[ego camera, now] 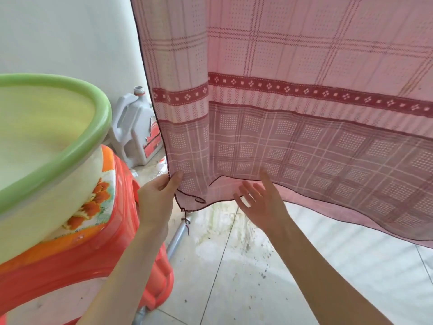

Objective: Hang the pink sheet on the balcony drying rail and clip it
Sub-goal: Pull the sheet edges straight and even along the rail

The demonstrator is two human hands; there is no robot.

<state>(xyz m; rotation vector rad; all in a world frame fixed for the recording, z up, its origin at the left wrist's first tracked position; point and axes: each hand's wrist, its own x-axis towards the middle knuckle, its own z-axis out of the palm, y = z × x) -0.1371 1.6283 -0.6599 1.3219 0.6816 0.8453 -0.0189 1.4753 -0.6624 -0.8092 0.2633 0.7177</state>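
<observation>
A pale tiled floor (304, 266) fills the lower middle and right of the frame, crossed by thin dark grout lines and marked with greenish stains and scattered dark specks near the centre. At lower left a red plastic stool (131, 242) stands on it, and on the stool sits a cream basin (54, 195) with a green rim and an orange flower print on its side. Behind, at left centre against the white wall, a white plastic jug (136, 127) with a torn red label and no cap rests on the floor. A grey metal tube (175, 238) shows at the stool's right edge, slanting down toward the tiles
</observation>
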